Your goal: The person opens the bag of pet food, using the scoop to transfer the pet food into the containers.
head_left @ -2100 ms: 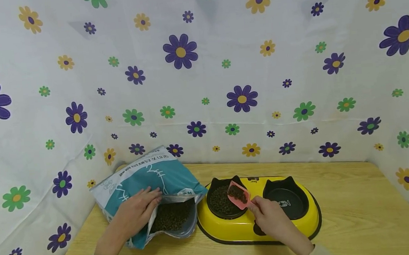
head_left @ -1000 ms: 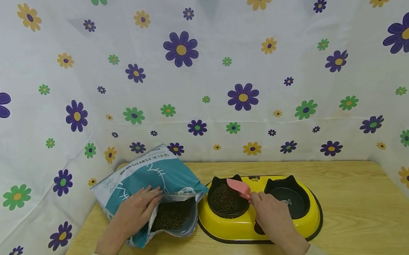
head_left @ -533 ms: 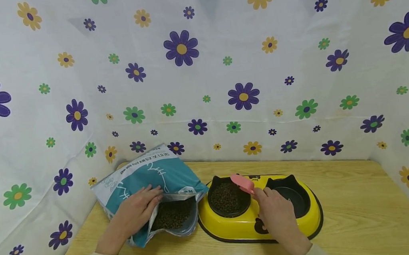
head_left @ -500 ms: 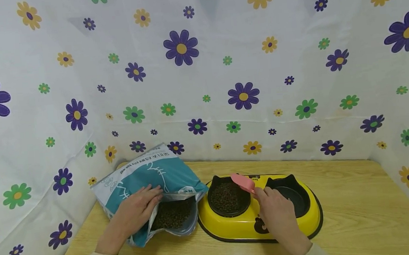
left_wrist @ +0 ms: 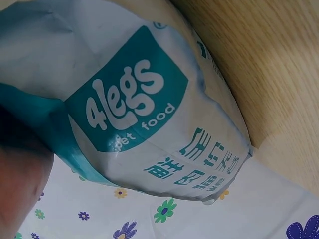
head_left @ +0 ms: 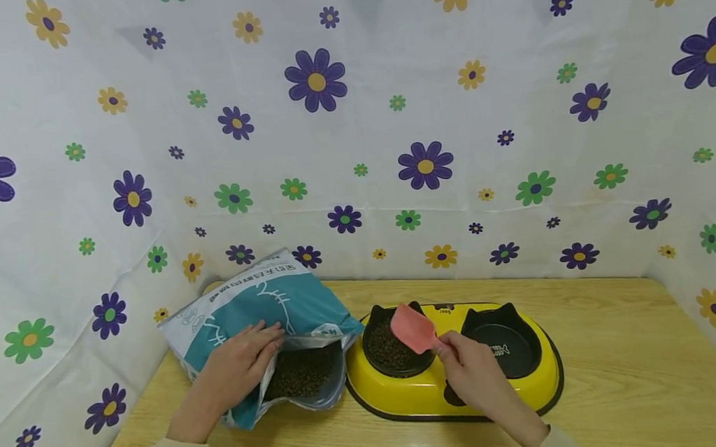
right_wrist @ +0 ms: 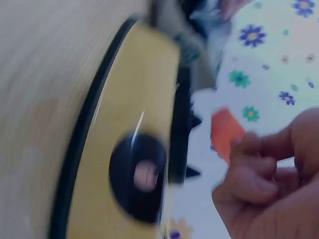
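Observation:
My right hand (head_left: 473, 369) pinches the handle of a pink scoop (head_left: 413, 328). The scoop hangs over the left black cat-eared bowl (head_left: 389, 354), which holds brown kibble; no kibble shows on the scoop. In the right wrist view the right hand (right_wrist: 269, 174) is curled round the scoop (right_wrist: 225, 133). My left hand (head_left: 233, 363) rests on a teal and white pet food bag (head_left: 301, 305), fingers laid along it beside its mouth; the thumb is hard to make out. Kibble shows inside the bag. The left wrist view shows the bag's printed front (left_wrist: 134, 94).
Both bowls sit in a yellow stand (head_left: 403, 399) with a black rim. The right bowl (head_left: 503, 345) has a fishbone print and no kibble. Behind the wooden table (head_left: 633, 356) hangs a white flowered cloth (head_left: 508, 43).
The scoop, first loaded with kibble, has tipped over the left bowl, then turned back flat with its kibble gone. My left hand and the bag have stayed in place.

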`<control>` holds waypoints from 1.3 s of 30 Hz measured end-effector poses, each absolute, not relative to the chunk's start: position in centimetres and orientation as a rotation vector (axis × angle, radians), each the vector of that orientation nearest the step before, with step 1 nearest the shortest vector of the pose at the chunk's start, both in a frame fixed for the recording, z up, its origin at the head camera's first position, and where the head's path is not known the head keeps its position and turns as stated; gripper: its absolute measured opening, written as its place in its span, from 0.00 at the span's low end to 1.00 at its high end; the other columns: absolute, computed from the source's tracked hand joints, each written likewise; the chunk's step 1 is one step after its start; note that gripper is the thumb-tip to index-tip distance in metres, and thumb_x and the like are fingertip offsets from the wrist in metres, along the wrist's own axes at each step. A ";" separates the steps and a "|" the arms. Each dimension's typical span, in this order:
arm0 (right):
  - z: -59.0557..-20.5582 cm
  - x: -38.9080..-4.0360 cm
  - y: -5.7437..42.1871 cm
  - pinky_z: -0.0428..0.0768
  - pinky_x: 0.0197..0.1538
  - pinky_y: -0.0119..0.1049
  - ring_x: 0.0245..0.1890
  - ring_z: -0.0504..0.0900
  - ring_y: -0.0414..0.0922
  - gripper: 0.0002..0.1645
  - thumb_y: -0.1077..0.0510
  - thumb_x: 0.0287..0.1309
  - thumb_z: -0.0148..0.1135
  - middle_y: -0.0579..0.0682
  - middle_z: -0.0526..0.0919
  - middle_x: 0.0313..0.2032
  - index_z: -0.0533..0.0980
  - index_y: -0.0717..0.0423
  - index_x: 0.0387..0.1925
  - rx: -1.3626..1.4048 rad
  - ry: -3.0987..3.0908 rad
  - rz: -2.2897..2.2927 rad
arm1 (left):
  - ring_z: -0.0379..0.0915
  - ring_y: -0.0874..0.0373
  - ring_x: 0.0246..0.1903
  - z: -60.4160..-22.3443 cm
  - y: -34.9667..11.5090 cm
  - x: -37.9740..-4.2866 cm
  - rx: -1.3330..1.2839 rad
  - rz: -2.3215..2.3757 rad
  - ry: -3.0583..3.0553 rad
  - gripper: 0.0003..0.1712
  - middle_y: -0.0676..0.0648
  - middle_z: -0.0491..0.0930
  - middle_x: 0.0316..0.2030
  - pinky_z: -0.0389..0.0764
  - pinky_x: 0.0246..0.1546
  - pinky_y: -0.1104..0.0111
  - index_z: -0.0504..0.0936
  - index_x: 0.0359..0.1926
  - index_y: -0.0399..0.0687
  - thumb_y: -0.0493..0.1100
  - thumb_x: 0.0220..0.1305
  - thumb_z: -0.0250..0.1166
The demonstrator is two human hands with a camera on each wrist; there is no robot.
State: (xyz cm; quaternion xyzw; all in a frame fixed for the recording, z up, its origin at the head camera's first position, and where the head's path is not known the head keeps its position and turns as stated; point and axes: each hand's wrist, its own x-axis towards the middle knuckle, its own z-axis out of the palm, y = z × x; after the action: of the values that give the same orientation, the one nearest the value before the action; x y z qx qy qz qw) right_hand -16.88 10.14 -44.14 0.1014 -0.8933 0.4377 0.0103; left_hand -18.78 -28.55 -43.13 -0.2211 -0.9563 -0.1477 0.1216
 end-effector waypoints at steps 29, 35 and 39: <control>-44.7 -15.8 0.8 0.56 0.21 0.29 0.13 0.56 0.38 0.28 0.50 0.79 0.47 0.41 0.61 0.14 0.70 0.52 0.18 0.821 -2.946 1.682 | 0.78 0.36 0.62 -43.1 -28.6 -18.9 -0.648 -0.444 -2.754 0.16 0.41 0.84 0.59 0.76 0.65 0.44 0.86 0.58 0.43 0.42 0.76 0.59; -44.8 -15.9 -1.0 0.58 0.21 0.27 0.13 0.59 0.37 0.28 0.52 0.78 0.49 0.40 0.62 0.14 0.67 0.48 0.15 0.767 -2.979 1.483 | 0.78 0.36 0.62 -43.2 -28.6 -19.0 -0.653 -0.442 -2.750 0.17 0.41 0.84 0.59 0.76 0.65 0.44 0.86 0.58 0.42 0.42 0.76 0.59; -44.8 -15.9 -1.9 0.57 0.19 0.27 0.12 0.59 0.37 0.29 0.55 0.77 0.50 0.40 0.61 0.13 0.66 0.49 0.14 0.775 -2.945 1.395 | 0.78 0.36 0.62 -43.3 -28.6 -19.0 -0.662 -0.450 -2.741 0.16 0.41 0.85 0.58 0.76 0.66 0.44 0.86 0.58 0.42 0.41 0.76 0.59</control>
State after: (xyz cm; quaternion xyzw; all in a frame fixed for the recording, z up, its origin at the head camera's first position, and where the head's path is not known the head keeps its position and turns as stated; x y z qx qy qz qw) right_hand -15.92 -1.94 -44.79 0.2301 -0.8745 0.4142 -0.1039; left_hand -19.05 -28.61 -43.27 -0.2294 -0.9502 -0.1558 0.1424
